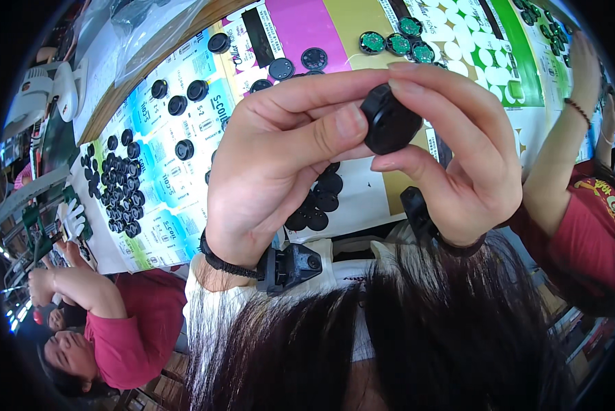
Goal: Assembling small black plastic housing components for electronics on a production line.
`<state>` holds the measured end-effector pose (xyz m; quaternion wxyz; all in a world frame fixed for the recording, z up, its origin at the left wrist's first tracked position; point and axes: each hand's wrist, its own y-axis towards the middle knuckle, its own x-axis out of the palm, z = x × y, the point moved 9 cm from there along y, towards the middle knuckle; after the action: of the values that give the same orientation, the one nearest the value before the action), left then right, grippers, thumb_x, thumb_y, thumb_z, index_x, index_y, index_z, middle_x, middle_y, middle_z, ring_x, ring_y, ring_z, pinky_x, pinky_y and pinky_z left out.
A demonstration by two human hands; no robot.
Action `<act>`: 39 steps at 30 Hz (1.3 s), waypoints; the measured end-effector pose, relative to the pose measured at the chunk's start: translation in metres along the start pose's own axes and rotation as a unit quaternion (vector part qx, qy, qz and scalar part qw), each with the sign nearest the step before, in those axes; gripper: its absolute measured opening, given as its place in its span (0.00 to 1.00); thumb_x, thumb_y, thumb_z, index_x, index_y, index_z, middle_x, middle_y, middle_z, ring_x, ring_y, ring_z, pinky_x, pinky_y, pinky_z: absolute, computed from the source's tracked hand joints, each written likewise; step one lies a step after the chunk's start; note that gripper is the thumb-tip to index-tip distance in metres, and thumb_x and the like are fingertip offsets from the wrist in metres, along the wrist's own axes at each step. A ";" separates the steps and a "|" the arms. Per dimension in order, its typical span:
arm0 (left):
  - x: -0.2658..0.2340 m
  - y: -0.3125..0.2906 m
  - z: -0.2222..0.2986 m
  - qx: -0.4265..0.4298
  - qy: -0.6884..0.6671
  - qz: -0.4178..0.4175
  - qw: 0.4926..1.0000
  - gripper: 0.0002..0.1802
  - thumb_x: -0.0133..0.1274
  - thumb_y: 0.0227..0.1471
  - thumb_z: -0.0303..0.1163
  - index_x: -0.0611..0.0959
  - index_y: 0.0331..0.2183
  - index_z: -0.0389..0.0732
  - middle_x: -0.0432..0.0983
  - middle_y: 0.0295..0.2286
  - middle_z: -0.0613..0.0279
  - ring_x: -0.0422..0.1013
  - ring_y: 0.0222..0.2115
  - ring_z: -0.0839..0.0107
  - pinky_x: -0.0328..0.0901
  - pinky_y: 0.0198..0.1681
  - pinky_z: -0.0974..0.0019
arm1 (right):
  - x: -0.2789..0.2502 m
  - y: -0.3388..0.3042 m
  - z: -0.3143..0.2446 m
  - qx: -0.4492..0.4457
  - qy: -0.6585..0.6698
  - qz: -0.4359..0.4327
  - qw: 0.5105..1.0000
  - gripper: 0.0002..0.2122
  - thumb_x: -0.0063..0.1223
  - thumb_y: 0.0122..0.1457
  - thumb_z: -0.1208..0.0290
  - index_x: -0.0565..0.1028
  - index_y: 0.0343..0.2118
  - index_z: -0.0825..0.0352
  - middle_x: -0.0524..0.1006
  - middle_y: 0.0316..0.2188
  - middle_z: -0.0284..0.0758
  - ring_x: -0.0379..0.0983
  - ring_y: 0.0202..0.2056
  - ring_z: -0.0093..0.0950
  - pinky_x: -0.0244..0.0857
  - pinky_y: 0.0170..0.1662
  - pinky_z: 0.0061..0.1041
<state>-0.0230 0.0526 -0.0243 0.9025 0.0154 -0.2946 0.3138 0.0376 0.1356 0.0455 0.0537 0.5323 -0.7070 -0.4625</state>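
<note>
Both of my hands are raised close to the camera and pinch one small black round part (388,123) between them. My left hand (273,164) presses it with thumb and forefinger from the left. My right hand (458,151) grips it from the right with thumb below and fingers on top. Behind them on the table lie a pile of the same black round parts (319,198), more black discs (184,103) spread to the left, and green round circuit boards (398,42) at the back. A black device (290,267) is strapped to each wrist.
Colourful printed sheets (184,185) cover the table. A dense cluster of small black parts (119,188) lies at the left. A person in red (122,329) sits at the lower left. Another person's arm (560,144) in a red sleeve reaches over the right side. My hair (389,335) fills the bottom.
</note>
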 end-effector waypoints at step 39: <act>-0.046 0.039 0.012 0.071 0.365 0.117 0.921 0.09 0.44 0.43 0.17 0.73 0.32 0.30 0.73 0.24 0.55 0.72 0.26 0.69 0.66 0.28 0.73 | 0.046 -0.037 0.083 0.333 0.172 0.012 0.927 0.16 0.54 0.42 0.78 0.71 0.38 0.69 0.72 0.28 0.39 0.71 0.27 0.29 0.65 0.32 0.21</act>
<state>-0.0806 0.0553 -0.0451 0.9007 -0.0708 0.0788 0.4214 -0.0029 0.1480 -0.0465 -0.0008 0.5825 -0.8065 -0.1010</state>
